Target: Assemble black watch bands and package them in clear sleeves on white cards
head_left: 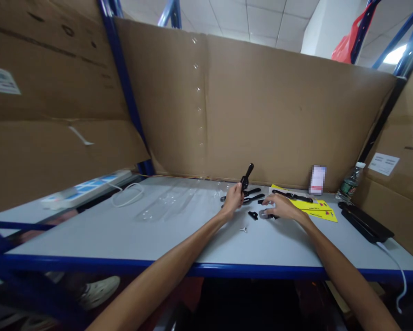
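My left hand (233,199) grips a slim black handle-like part (247,176) that sticks up and tilts to the right above the grey tabletop (130,230). My right hand (278,207) rests palm down on the table, fingers over small black pieces (253,214) and a roll-shaped item; whether it holds any of them I cannot tell. Two more long black parts (251,195) lie flat just behind the hands. A tiny metal screw (243,229) lies in front of them.
Yellow cards (318,210) with a black part lie at the right, beside a black tray (363,221), a bottle (351,181) and a white cable. Clear plastic bags (172,202), a power strip (85,188) and a cord lie left. Cardboard walls surround the table; its blue edge (123,265) is near.
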Motion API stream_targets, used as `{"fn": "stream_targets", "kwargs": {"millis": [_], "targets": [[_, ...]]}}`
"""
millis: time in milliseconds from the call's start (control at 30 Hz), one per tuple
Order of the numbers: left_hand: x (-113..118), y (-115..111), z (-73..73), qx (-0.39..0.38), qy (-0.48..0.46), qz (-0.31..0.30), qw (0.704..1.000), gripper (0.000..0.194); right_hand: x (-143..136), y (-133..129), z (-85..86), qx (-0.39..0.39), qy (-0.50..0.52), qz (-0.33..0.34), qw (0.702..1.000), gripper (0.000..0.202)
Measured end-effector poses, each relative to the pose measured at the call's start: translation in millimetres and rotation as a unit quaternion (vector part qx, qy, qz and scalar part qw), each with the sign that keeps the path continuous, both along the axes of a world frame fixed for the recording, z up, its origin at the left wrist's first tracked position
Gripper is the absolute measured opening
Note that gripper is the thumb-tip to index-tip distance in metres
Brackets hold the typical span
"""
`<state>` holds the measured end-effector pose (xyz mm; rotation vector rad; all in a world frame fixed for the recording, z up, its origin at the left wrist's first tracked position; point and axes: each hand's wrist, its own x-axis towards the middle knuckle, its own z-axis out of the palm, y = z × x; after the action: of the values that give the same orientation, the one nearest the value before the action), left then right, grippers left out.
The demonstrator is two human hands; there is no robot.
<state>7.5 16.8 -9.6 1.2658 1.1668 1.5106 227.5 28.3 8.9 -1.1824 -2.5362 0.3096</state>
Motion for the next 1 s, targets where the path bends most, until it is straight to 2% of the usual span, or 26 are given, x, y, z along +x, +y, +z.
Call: {"fn": "stream_targets", "kwargs": {"millis": [100, 267, 433, 600, 700, 833, 900, 1000], "targets": [[0, -4, 2.6, -0.035, -0.086, -0.045, 0.995, 0.037, 3, 0, -0.9, -0.012, -0.062, 0.052, 0.997, 0.037], [4, -11, 4.1, -0.051, -0.116, -0.107, 0.986, 0.032, -1, 4, -4.3, -0.036, -0.063, 0.035, 0.997, 0.040], [10, -11, 1.0, -0.041, -0.106, -0.120, 0.986, 0.029, -1, 10, -10.8, -0.060, 0.003, 0.012, 0.998, 0.036], [13, -10, -1.2, -0.039, -0.103, -0.116, 0.987, 0.027, -1, 18, -16.3, -0.111, 0.125, 0.007, 0.986, 0.015], [13, -13, -0.7, -0.038, -0.096, -0.126, 0.987, 0.026, -1, 20, -12.3, -0.153, 0.237, -0.008, 0.959, 0.021], [16, -16, 0.3, -0.039, -0.067, -0.133, 0.988, 0.019, -1, 15, -1.0, -0.222, 0.390, -0.048, 0.893, 0.032], [19, -16, 0.3, -0.035, -0.049, -0.137, 0.989, 0.018, -2, 11, 3.0, -0.245, 0.433, -0.058, 0.866, 0.035], [22, -17, -0.7, -0.022, -0.027, -0.157, 0.987, 0.020, -5, 4, 4.0, -0.270, 0.466, -0.058, 0.841, 0.037]]}}
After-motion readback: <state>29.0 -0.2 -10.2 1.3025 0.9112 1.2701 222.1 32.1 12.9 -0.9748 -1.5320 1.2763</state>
